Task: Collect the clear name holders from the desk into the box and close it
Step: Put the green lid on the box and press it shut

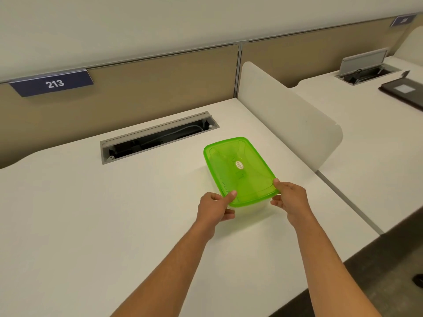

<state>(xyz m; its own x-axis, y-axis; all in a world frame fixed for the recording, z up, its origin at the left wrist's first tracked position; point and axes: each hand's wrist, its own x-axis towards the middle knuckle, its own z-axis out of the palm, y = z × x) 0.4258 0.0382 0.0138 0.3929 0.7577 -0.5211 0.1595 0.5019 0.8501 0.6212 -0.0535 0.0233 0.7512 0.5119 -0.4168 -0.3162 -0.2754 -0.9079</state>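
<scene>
A clear box with a translucent green lid (pixel 239 170) stands on the white desk (pixel 91 213), right of centre. The lid lies on top of the box and carries a small oval sticker. My left hand (pixel 216 205) pinches the near left corner, thumb on the lid and fingers curled under the rim. My right hand (pixel 289 199) grips the near right corner the same way. Faint shapes show through the lid; I cannot tell what they are. No loose name holders are visible on the desk.
An open cable tray slot (pixel 158 137) is set into the desk behind the box. A tan partition with a blue "213" sign (pixel 53 83) runs along the back. A white divider panel (pixel 290 115) separates the neighbouring desk, where a dark folder (pixel 405 90) lies.
</scene>
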